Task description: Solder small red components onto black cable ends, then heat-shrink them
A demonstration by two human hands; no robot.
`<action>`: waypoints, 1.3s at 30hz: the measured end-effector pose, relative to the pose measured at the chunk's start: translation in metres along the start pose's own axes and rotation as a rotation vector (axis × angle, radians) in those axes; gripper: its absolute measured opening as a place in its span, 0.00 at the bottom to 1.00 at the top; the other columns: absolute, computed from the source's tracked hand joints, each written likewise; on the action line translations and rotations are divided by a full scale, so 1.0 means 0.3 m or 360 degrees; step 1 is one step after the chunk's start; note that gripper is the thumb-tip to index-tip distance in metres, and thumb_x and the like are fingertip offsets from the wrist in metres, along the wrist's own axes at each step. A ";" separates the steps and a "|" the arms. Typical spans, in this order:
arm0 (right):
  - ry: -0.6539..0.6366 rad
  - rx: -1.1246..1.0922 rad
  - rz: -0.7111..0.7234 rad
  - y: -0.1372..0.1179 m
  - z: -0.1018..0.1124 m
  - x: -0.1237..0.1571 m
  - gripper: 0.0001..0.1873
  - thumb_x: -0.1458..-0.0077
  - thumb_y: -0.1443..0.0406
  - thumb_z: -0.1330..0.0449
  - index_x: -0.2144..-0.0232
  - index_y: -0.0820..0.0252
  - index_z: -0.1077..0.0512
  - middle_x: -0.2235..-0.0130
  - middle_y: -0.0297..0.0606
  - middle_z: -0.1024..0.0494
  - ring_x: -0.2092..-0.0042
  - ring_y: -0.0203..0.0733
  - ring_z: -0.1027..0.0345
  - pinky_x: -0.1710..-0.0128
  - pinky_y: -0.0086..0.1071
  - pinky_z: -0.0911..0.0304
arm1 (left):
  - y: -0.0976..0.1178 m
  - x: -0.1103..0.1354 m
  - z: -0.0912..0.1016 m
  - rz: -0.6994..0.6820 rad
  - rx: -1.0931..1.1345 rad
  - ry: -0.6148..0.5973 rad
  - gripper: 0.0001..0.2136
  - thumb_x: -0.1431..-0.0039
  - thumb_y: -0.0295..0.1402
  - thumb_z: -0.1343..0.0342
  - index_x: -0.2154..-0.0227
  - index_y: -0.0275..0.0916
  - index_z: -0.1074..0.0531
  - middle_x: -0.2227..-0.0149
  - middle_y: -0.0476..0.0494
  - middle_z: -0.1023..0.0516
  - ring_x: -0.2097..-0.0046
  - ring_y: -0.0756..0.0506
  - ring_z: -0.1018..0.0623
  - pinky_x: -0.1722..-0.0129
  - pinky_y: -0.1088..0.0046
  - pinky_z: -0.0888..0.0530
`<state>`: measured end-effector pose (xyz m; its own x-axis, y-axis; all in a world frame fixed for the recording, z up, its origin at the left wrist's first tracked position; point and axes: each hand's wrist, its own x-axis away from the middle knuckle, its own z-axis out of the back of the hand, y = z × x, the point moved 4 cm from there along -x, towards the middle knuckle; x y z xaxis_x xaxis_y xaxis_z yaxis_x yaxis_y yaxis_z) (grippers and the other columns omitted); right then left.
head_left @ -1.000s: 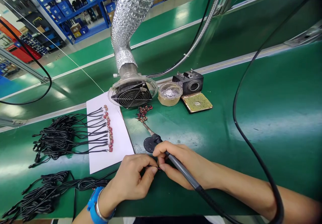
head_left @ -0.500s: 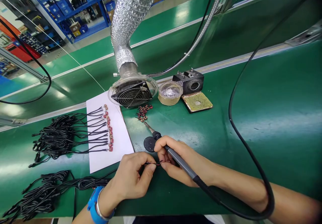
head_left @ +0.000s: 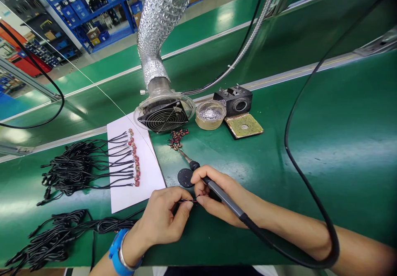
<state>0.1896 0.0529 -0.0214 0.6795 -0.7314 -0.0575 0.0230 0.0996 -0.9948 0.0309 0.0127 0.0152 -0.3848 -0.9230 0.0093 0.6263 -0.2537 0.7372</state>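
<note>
One thin wire [head_left: 194, 201], over the green surface [head_left: 310, 143], is pinched in the left hand [head_left: 166, 216]; the right hand [head_left: 231, 187] grips a soldering iron [head_left: 226, 200] while seemingly touching the wire too. Twisting that hand could swing the iron's tip [head_left: 185, 156] into coppery parts [head_left: 178, 139] beside it.

Both hands [head_left: 166, 218] [head_left: 235, 191] pinching, close together

- Near the front edge of the desk [head_left: 310, 156], the left hand [head_left: 166, 218] pinches a thin wire [head_left: 194, 201].
- The right hand [head_left: 237, 191] holds a soldering iron [head_left: 223, 196], fingertips at the wire's end.
- A round tub [head_left: 209, 121] sits near the back edge.
</note>
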 end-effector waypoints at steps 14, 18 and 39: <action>-0.0059 0.0003 -0.0074 -0.018 0.007 0.002 0.18 0.50 0.73 0.43 0.57 0.54 0.40 0.68 0.29 0.31 0.69 0.33 0.36 0.69 0.27 0.38 | -0.001 -0.003 -0.003 0.0072 0.0028 0.0064 0.04 0.40 0.28 0.48 0.69 0.38 0.29 0.79 0.54 0.33 0.80 0.55 0.39 0.80 0.80 0.41; -0.0013 -0.0097 -0.0073 -0.024 0.002 -0.002 0.16 0.49 0.71 0.43 0.58 0.55 0.39 0.68 0.29 0.33 0.69 0.32 0.37 0.68 0.28 0.38 | -0.012 0.005 -0.007 0.0064 0.0042 0.0124 0.04 0.40 0.29 0.47 0.69 0.38 0.30 0.80 0.54 0.34 0.81 0.55 0.39 0.80 0.80 0.41; 0.0315 0.0214 0.0250 -0.038 0.001 0.013 0.09 0.44 0.70 0.43 0.62 0.54 0.38 0.70 0.29 0.31 0.72 0.31 0.37 0.70 0.26 0.37 | -0.010 0.017 -0.028 -0.0258 -0.0196 0.0346 0.02 0.40 0.27 0.46 0.65 0.38 0.30 0.76 0.49 0.24 0.78 0.52 0.27 0.76 0.78 0.32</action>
<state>0.1922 0.0490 -0.0102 0.5264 -0.8160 -0.2389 0.0348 0.3014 -0.9529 0.0325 0.0063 0.0073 -0.3407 -0.9046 -0.2562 0.6512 -0.4236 0.6297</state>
